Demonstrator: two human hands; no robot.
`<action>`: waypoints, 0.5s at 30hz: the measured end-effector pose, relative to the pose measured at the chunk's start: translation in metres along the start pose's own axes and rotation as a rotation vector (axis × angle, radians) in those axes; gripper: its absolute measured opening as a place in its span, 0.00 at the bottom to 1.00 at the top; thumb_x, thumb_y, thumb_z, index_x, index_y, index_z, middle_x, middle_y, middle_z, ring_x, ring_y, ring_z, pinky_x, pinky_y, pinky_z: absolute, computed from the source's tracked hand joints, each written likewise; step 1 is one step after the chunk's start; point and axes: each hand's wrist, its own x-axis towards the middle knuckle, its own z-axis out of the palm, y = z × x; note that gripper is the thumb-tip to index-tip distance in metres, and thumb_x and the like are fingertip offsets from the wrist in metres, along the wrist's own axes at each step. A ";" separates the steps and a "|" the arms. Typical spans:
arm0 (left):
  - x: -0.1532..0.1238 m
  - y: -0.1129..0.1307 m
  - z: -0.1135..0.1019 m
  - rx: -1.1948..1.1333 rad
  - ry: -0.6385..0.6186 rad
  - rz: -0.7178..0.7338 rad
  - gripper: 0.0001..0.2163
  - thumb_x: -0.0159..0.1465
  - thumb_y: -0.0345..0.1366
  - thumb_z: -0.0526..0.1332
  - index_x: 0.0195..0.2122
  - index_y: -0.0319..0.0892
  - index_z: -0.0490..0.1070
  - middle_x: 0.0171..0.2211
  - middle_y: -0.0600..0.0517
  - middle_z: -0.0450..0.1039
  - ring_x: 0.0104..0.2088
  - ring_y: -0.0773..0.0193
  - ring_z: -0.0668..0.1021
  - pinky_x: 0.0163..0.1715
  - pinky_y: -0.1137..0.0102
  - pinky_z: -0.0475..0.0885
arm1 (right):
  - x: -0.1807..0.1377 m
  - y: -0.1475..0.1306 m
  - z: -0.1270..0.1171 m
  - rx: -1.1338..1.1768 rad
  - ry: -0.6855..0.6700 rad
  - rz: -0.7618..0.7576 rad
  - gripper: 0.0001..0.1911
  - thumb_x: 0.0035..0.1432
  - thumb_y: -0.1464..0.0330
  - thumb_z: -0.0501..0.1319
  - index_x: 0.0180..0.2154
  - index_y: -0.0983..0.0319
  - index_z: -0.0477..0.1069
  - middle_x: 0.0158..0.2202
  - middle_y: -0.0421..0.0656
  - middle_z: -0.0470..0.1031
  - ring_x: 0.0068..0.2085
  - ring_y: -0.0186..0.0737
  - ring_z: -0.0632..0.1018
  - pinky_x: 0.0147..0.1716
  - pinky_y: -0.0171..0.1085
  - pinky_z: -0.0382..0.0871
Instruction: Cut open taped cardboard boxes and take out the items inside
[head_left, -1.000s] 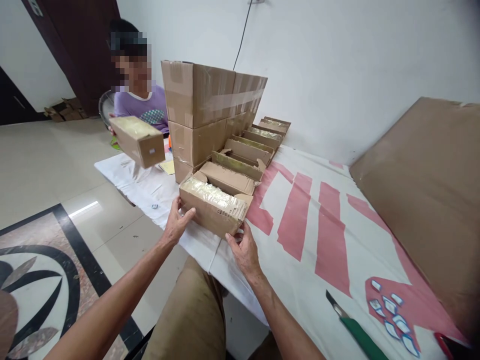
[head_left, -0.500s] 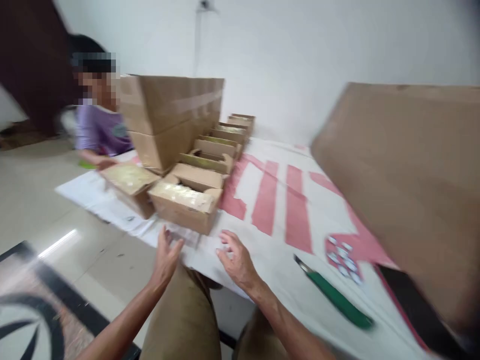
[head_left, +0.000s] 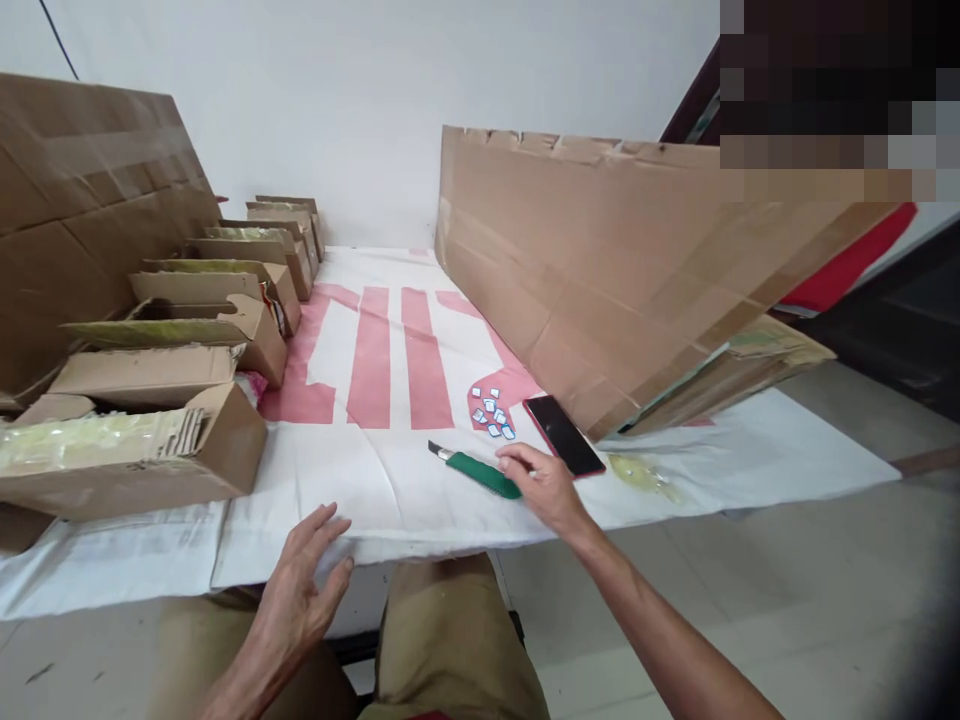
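A green-handled utility knife (head_left: 480,473) lies on the white-and-pink cloth, its blade pointing left. My right hand (head_left: 551,493) is at the rear end of its handle, fingers loosely bent and apart; I see no grip on it. Over the table's front edge, my left hand (head_left: 304,575) is open and empty, fingers spread. Beyond the knife is a small group of white square pieces with blue edges (head_left: 490,406). A dark phone with a red rim (head_left: 564,437) lies just past my right hand.
An open cardboard box (head_left: 225,450) heads a row of several boxes along the left, beside a tall carton (head_left: 97,210). A large cardboard panel (head_left: 585,260) stands at the right, with flattened cardboard (head_left: 720,385) behind it. A person, partly blurred out, is at the upper right.
My view has swung to the right, so the boxes now sit further left. My right hand has moved from near the front box to the knife's handle end. My left hand stays open.
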 end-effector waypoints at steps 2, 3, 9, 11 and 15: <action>0.002 0.010 0.007 -0.023 0.019 -0.006 0.17 0.62 0.45 0.64 0.50 0.49 0.80 0.60 0.41 0.74 0.57 0.42 0.78 0.15 0.73 0.72 | 0.008 0.014 -0.019 -0.032 0.076 0.044 0.14 0.56 0.58 0.59 0.32 0.59 0.79 0.29 0.43 0.82 0.30 0.43 0.80 0.32 0.39 0.73; 0.002 0.014 0.008 -0.031 0.025 -0.014 0.16 0.62 0.45 0.64 0.49 0.49 0.81 0.59 0.41 0.75 0.55 0.43 0.80 0.15 0.73 0.72 | 0.010 0.019 -0.025 -0.041 0.097 0.058 0.15 0.55 0.58 0.58 0.32 0.59 0.79 0.28 0.43 0.81 0.29 0.43 0.79 0.32 0.40 0.73; -0.007 0.028 -0.012 -0.020 0.054 -0.055 0.15 0.61 0.38 0.63 0.48 0.47 0.81 0.57 0.41 0.76 0.51 0.49 0.82 0.22 0.71 0.76 | 0.017 0.025 -0.012 -0.067 0.040 0.023 0.18 0.53 0.52 0.62 0.34 0.58 0.81 0.30 0.43 0.82 0.31 0.46 0.81 0.32 0.41 0.73; -0.010 0.024 -0.027 -0.013 0.113 -0.097 0.15 0.60 0.36 0.63 0.48 0.46 0.80 0.57 0.40 0.76 0.51 0.49 0.81 0.25 0.69 0.77 | 0.019 0.021 0.007 -0.086 0.015 -0.031 0.19 0.53 0.49 0.63 0.33 0.56 0.82 0.30 0.42 0.83 0.31 0.47 0.81 0.32 0.42 0.74; -0.021 0.012 -0.058 0.013 0.220 -0.151 0.14 0.60 0.35 0.63 0.47 0.46 0.80 0.56 0.41 0.77 0.54 0.49 0.80 0.45 0.57 0.80 | 0.010 -0.031 0.046 -0.038 -0.072 -0.376 0.12 0.59 0.55 0.64 0.34 0.52 0.82 0.32 0.40 0.84 0.31 0.46 0.83 0.34 0.42 0.77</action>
